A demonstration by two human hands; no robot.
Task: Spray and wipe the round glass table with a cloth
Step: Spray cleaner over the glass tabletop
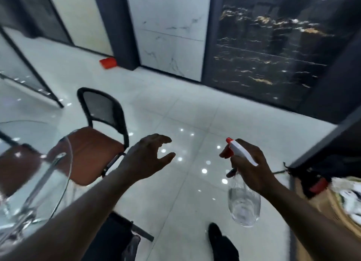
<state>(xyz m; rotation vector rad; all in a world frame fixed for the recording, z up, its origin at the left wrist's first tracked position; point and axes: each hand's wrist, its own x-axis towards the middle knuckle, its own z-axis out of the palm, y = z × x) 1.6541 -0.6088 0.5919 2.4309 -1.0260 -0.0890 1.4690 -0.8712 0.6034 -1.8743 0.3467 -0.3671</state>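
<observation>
Two hands were raised over the floor: right hand gripped the spray bottle; left hand, fingers spread, held nothing; glass table lay far left.

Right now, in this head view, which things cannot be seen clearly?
- Glass table: cut off by the left edge and blurred; no spray or dirt can be judged.
- Cloth: none visible; the left hand is open and empty.
- Spray bottle in the right hand: liquid level unclear through clear plastic.
- Items at the right edge: too blurred.
</observation>
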